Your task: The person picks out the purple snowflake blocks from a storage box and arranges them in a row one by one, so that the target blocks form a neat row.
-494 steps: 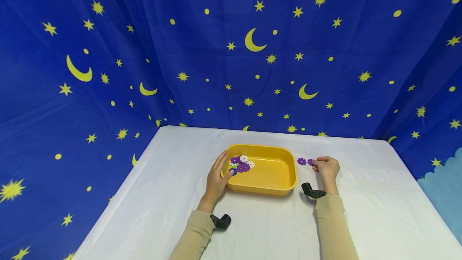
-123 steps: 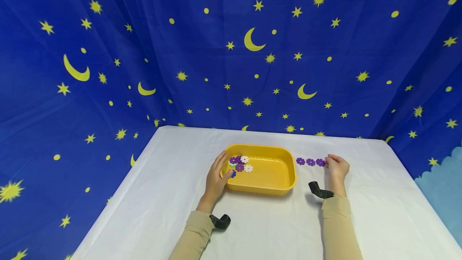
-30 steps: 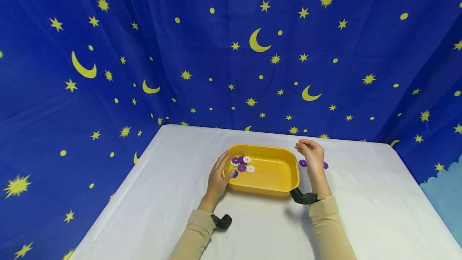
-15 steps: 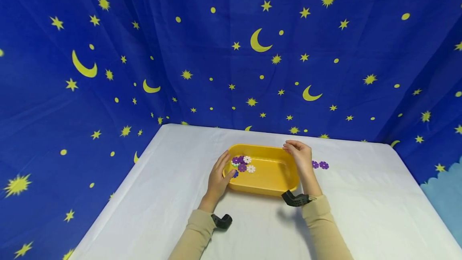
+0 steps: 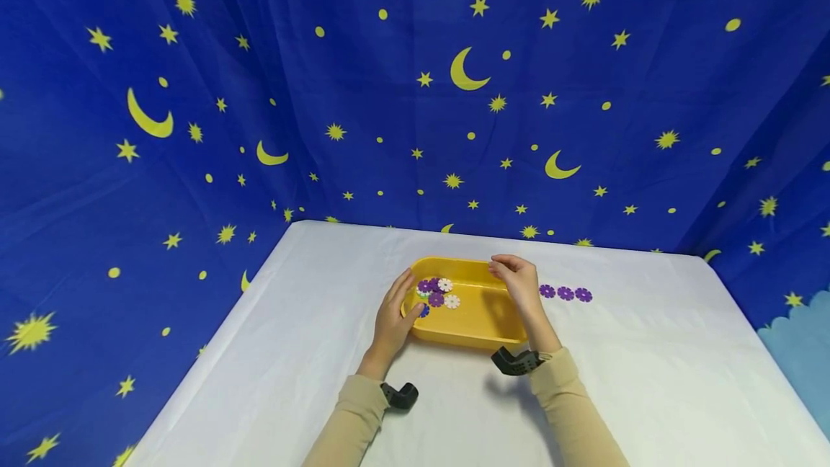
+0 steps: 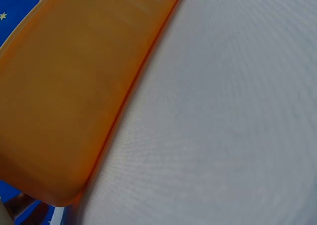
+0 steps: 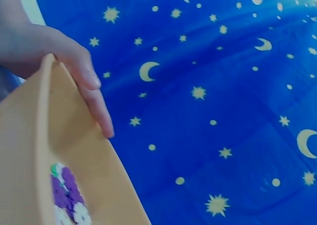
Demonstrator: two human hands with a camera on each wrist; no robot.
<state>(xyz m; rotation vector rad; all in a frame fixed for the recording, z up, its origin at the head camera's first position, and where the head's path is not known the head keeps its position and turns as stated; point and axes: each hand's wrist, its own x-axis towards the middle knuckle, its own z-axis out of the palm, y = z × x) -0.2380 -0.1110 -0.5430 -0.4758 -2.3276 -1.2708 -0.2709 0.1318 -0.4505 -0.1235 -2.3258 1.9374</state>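
Note:
My left hand point(image 5: 392, 317) grips the left end of a yellow plastic tub point(image 5: 447, 338), thumb over the rim and fingers along the outer side. Inside the tub, near that thumb, lie several flower-shaped plastic discs: purple discs point(image 5: 436, 299), white discs point(image 5: 452, 301), and a blue disc point(image 5: 424, 311) partly under the thumb. Over the tub's right part hovers my right hand point(image 5: 521, 285), fingers loosely bent, with nothing seen in them. Three purple discs point(image 5: 565, 294) lie in a row on the cloth right of the tub. In the right wrist view, the discs point(image 7: 69, 195) show past the tub wall.
A white cloth point(image 5: 272, 380) covers the table. Behind and beside it hangs a blue curtain point(image 5: 363, 78) with yellow moons and stars. Black wrist cameras sit on both cuffs, the right camera point(image 5: 515, 361) close to the tub's front corner.
The row of purple discs has grown from two to three, and the tub holds fewer purple ones. My right hand has since moved left from the row to above the tub. The left hand keeps its place.

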